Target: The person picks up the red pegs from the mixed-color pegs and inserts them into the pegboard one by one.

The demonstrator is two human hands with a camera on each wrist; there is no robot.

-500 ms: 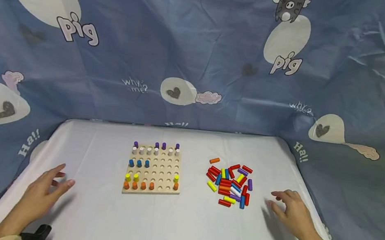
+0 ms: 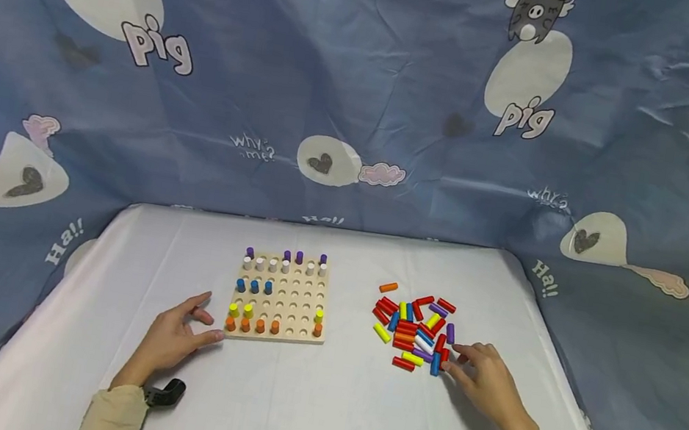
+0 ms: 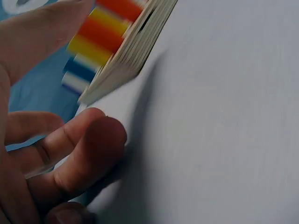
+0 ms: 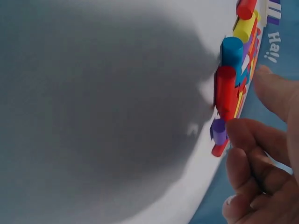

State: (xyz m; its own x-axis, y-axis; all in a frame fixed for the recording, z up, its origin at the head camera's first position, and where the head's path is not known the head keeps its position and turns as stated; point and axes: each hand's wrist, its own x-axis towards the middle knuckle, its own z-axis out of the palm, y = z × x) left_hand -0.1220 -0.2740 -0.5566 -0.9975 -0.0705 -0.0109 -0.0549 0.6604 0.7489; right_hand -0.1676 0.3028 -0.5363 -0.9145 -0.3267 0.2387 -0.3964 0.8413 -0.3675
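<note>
A wooden pegboard (image 2: 291, 339) lies left of the middle of the white table, with purple, white, blue, yellow and orange pegs standing in rows. My left hand (image 2: 168, 339) is at its front left corner, thumb stretched toward the edge and fingers loosely bent, holding nothing; whether the thumb touches the wood I cannot tell. Loose pegs lie in a pile to the right, many of them red. At the pile's right side hovers my right hand (image 2: 486, 383), thumb and forefinger apart. In the right wrist view, a red peg (image 4: 225, 91) and a purple peg (image 4: 219, 130) are near its fingertips.
A white cloth (image 2: 314, 418) covers the table. Behind and beside it hangs a blue printed curtain (image 2: 364, 84). One orange peg (image 2: 388, 288) lies apart at the pile's back left, and a yellow peg (image 2: 382, 333) sits at its left side.
My left hand has moved right, from the table's left side to the pegboard's corner. My right hand has moved left to the edge of the peg pile. The head view has shifted slightly.
</note>
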